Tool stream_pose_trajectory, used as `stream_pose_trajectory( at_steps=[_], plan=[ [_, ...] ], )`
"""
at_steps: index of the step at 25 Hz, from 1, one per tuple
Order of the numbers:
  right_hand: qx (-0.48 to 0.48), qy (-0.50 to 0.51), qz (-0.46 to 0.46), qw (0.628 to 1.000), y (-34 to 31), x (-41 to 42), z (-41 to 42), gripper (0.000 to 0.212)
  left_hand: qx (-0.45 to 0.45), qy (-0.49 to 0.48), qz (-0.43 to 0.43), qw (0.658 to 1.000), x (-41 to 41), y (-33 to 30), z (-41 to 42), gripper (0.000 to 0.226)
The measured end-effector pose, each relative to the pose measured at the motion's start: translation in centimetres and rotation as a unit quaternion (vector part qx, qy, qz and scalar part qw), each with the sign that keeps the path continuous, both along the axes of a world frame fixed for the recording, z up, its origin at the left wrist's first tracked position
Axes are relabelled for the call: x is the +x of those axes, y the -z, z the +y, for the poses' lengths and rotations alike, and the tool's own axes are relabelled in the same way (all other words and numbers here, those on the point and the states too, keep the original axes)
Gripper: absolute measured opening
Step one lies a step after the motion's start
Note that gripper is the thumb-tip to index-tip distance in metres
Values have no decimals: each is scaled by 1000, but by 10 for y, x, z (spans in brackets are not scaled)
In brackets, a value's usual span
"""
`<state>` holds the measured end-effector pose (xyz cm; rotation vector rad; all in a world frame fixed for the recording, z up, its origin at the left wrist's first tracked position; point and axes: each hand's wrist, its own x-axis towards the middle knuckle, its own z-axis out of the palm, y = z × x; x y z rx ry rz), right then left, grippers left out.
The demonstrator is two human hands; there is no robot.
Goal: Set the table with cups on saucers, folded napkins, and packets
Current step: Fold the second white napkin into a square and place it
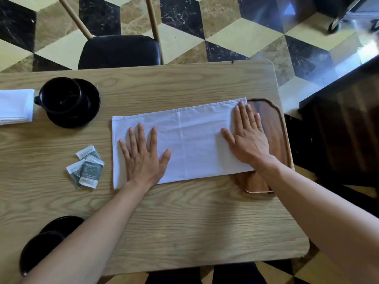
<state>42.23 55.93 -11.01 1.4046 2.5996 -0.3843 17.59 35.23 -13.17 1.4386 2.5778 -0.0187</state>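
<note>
A white napkin (190,140) lies spread in a long strip across the middle of the wooden table (184,222). My left hand (143,156) presses flat on its left part, fingers apart. My right hand (249,136) presses flat on its right end, which overlaps a dark wooden tray (274,128). A black cup (61,97) stands on a black saucer (90,111) at the far left. Beside it lies a folded white napkin (15,105). Several green and white packets (86,167) lie left of my left hand. A second black cup (39,249) on its saucer (63,222) sits partly hidden under my left forearm.
A chair with a black seat (119,51) stands at the far side of the table. A dark cabinet (344,124) is off the table's right edge. The floor has a cube-patterned tiling.
</note>
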Motion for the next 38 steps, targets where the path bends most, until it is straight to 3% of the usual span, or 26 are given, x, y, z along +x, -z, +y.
stream_pose_trajectory(
  at_steps=[5,9,12,16,19,20,21,22,23,24,25,26,28,32,35,38],
  plan=[
    [19,78,69,994,-18,-2,-7,70,-20,4,-40,999,-2,-11,2,86],
    [78,242,53,966,-46,15,-38,55,61,29,-49,997,10,-25,-25,75],
    [14,277,37,960,-55,26,-60,44,119,72,-44,989,46,-32,-32,57],
    [-143,350,119,918,-59,34,-67,26,185,116,-97,971,104,-46,-10,41],
    [-191,375,125,899,-61,42,-64,15,187,-26,-228,955,145,-64,5,15],
    [-208,378,128,893,-62,42,-65,25,153,-130,-307,930,154,-69,11,9],
    [-220,378,129,890,-64,42,-68,32,97,-253,-415,868,162,-74,18,13],
    [-221,373,129,892,-65,43,-71,36,43,-362,-534,763,170,-80,23,19],
    [-213,360,129,899,-65,44,-74,36,9,-430,-630,647,177,-86,27,27],
    [-208,349,134,904,-66,45,-76,34,-1,-462,-691,556,181,-90,30,34],
    [-209,344,145,904,-67,45,-78,31,5,-475,-724,499,184,-91,33,39],
    [-214,349,158,898,-69,45,-79,28,21,-483,-741,466,186,-91,35,42],
    [-248,382,198,868,-72,47,-78,24,54,-496,-751,432,191,-93,40,42],
    [-360,447,310,758,-79,58,-88,15,112,-523,-757,375,203,-104,39,28],
    [-404,449,338,722,-86,68,-109,18,125,-542,-759,340,214,-115,27,16],
    [-472,425,300,711,-88,80,-124,14,136,-553,-746,345,227,-124,6,7]
  ],
)
